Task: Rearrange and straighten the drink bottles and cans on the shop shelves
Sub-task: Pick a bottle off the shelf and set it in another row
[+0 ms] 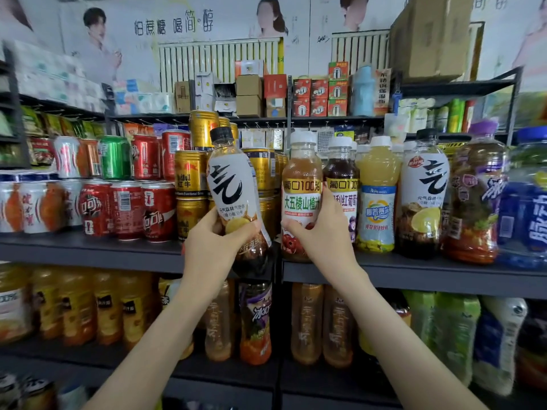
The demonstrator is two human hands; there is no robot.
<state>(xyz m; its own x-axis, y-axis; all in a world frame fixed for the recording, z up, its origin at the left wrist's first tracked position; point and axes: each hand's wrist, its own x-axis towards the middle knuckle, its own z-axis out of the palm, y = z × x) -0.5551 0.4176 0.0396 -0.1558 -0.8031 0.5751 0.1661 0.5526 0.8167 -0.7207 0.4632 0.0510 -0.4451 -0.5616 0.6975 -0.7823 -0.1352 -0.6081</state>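
My left hand [211, 247] grips a black-capped, white-labelled cola bottle [233, 184], held tilted left in front of the gold cans [191, 176], its base off the shelf. My right hand [321, 232] wraps round the lower half of an upright white-capped hawthorn juice bottle [301, 179] standing at the left end of the right shelf [414, 273]. Beside it stand a dark grape juice bottle [342, 170], a yellow juice bottle [376, 179] and a second white-labelled cola bottle [424, 187].
Red cola cans [127, 208], white-and-orange cans [29, 202] and a green can [114, 156] fill the left shelf [88, 247]. Tea and blue-labelled bottles [521, 196] stand far right. The lower shelf holds several orange and green bottles. Boxes line the top shelf.
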